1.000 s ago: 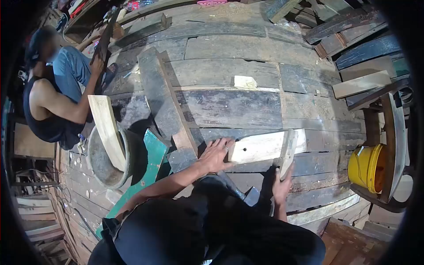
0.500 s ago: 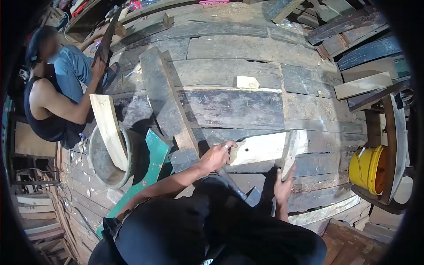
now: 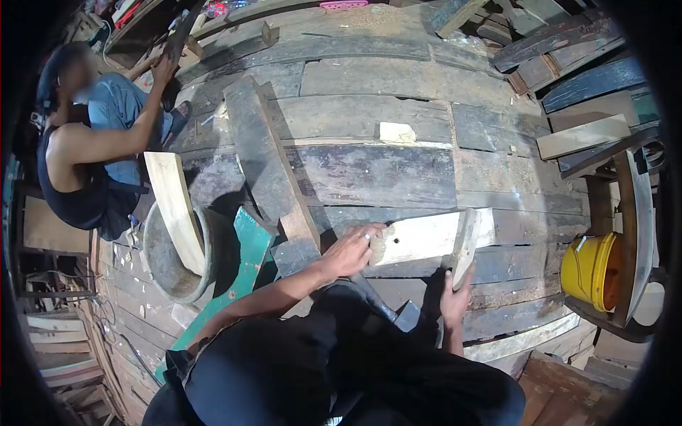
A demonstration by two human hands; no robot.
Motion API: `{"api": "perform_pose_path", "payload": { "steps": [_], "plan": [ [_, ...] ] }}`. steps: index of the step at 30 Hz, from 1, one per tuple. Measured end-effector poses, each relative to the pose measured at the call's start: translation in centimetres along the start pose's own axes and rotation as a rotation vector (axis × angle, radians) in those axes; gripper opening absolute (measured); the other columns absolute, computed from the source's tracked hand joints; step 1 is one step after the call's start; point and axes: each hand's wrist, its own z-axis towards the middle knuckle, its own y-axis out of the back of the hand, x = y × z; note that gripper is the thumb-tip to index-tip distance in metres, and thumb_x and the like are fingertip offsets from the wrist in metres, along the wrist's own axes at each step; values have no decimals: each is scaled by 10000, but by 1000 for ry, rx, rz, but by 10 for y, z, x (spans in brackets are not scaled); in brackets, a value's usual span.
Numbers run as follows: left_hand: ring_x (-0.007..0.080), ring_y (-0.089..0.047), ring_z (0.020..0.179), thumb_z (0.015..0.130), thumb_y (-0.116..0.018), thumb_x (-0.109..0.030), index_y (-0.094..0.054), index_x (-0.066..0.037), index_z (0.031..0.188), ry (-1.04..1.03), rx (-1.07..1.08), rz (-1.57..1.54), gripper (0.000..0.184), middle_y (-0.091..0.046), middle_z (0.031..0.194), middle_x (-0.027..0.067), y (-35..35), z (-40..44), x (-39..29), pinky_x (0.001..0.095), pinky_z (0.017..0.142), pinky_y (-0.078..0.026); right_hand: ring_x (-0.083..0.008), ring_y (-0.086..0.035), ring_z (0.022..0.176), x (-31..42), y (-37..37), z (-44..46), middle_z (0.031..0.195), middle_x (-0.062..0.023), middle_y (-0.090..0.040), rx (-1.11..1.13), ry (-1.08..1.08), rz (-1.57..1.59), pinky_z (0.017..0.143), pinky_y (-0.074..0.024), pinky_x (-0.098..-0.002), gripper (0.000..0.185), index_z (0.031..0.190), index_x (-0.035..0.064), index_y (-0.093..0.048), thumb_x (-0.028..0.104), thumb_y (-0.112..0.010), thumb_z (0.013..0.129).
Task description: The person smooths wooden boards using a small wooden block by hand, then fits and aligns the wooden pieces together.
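Note:
My left hand (image 3: 349, 252) is closed on the left end of a pale wooden board (image 3: 430, 236), its fingers bent over the end and upper edge. A dark round hole shows near that end. In my right hand (image 3: 455, 295) is a narrow wooden strip (image 3: 465, 241), gripped at its lower end. The strip crosses the board near its right end; whether they touch I cannot tell. Between my legs lies a dark bar (image 3: 373, 295) with a blocky grey end, partly hidden by my clothing.
A co-worker (image 3: 85, 149) sits at the left, holding a long dark piece. Nearby stand a grey bucket (image 3: 160, 266) with a pale board in it, a green-painted plank (image 3: 249, 248) and a thick beam (image 3: 263, 142). At the right is a yellow bucket (image 3: 586, 270) beside stacked wood.
My left fingers have shifted slightly forward and right at the board's end. The co-worker's arm has reached farther up along the dark piece. My right hand and the strip look nearly still.

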Motion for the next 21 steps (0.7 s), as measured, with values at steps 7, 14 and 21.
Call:
{"api": "perform_pose_path", "payload": {
  "steps": [7, 14, 21],
  "plan": [
    [438, -528, 1369, 956, -617, -110, -535, -50, 1479, 100, 60, 20, 533, -482, 1569, 142, 2, 1, -6, 527, 1184, -406, -506, -551, 1399, 2, 2, 0, 1550, -329, -525, -9, 24, 15, 1136, -464, -516, 781, 1682, 77, -295, 292, -688, 1042],
    [441, -547, 1340, 947, -641, -146, -568, -32, 1452, 115, 72, 41, 522, -488, 1550, 178, -2, 2, -1, 529, 1155, -434, -506, -572, 1371, -8, -1, 2, 1497, -360, -550, -40, 61, -36, 1122, -467, -516, 798, 1683, 53, -287, 296, -690, 1038],
    [405, -493, 1412, 984, -674, -194, -567, -9, 1431, 122, 147, 90, 496, -472, 1548, 183, 1, 2, -2, 500, 1198, -406, -514, -606, 1322, 2, -3, 2, 1399, -388, -610, -53, 103, 3, 1065, -495, -527, 784, 1663, -4, -291, 259, -692, 1042]
  ]
}}
